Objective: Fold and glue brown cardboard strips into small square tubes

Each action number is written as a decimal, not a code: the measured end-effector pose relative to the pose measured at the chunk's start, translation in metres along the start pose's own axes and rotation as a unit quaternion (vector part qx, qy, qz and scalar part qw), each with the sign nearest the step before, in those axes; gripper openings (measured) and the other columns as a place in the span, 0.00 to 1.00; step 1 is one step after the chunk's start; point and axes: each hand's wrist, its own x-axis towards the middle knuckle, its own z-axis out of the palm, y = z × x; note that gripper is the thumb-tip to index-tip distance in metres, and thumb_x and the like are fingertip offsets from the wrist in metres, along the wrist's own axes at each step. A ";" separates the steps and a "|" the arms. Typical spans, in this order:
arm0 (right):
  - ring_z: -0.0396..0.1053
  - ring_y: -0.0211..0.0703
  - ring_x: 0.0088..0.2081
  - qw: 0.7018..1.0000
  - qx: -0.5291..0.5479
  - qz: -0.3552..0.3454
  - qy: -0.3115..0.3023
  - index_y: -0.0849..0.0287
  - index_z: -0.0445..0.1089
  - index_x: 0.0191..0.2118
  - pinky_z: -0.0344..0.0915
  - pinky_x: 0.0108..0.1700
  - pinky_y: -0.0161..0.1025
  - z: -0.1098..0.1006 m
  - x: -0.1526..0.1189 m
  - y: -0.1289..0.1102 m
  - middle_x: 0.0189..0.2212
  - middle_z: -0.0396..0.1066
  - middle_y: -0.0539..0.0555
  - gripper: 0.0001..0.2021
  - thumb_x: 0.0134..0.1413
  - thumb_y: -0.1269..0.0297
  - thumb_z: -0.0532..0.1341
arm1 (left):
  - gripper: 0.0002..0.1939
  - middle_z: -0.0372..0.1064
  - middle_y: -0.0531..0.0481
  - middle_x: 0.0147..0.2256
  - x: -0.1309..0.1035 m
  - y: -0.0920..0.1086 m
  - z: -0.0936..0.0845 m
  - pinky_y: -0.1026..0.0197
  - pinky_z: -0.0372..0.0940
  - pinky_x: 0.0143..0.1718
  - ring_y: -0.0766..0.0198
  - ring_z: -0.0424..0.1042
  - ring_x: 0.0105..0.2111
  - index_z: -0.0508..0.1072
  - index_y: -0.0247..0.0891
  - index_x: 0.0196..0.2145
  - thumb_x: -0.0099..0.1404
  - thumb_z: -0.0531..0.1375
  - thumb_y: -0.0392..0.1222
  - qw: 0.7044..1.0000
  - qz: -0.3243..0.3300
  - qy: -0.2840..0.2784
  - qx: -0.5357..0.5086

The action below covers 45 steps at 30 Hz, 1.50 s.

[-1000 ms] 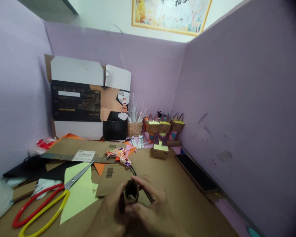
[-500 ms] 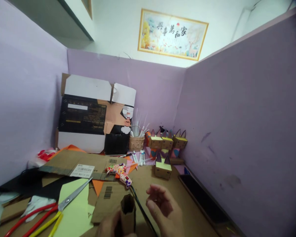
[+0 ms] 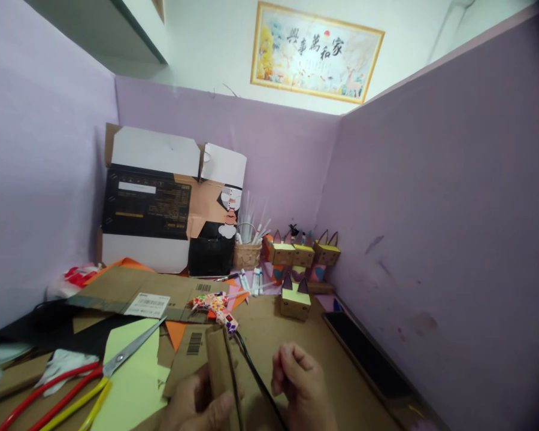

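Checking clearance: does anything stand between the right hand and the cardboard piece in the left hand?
Only the black cord shows between the right hand and the cardboard piece; it seems to lie lower, on the work surface.

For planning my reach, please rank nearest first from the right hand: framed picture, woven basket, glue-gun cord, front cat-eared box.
1. Glue-gun cord, just left
2. Front cat-eared box, ahead
3. Woven basket, back left
4. Framed picture, high on wall
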 end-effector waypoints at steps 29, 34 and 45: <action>0.66 0.48 0.43 0.823 -0.403 -0.383 -0.121 0.55 0.66 0.47 0.62 0.45 0.46 0.010 -0.030 -0.009 0.41 0.68 0.57 0.18 0.47 0.71 0.60 | 0.11 0.75 0.45 0.33 -0.004 0.037 0.015 0.57 0.72 0.26 0.58 0.76 0.29 0.68 0.36 0.44 0.65 0.52 0.36 0.931 -0.124 0.100 -0.327; 0.67 0.46 0.34 0.772 -0.463 -0.420 -0.112 0.57 0.70 0.35 0.61 0.38 0.44 0.009 -0.030 -0.005 0.30 0.72 0.54 0.10 0.45 0.75 0.58 | 0.13 0.75 0.47 0.32 -0.008 0.030 0.028 0.62 0.72 0.30 0.63 0.75 0.31 0.69 0.36 0.46 0.64 0.53 0.32 0.933 -0.118 0.090 -0.328; 0.59 0.34 0.19 0.979 -0.195 -0.031 -0.056 0.63 0.71 0.28 0.58 0.20 0.32 0.020 -0.026 -0.001 0.19 0.66 0.49 0.10 0.40 0.61 0.63 | 0.19 0.75 0.48 0.36 -0.006 0.039 0.024 0.55 0.69 0.44 0.60 0.74 0.38 0.67 0.39 0.49 0.62 0.52 0.26 0.924 -0.004 0.153 -0.350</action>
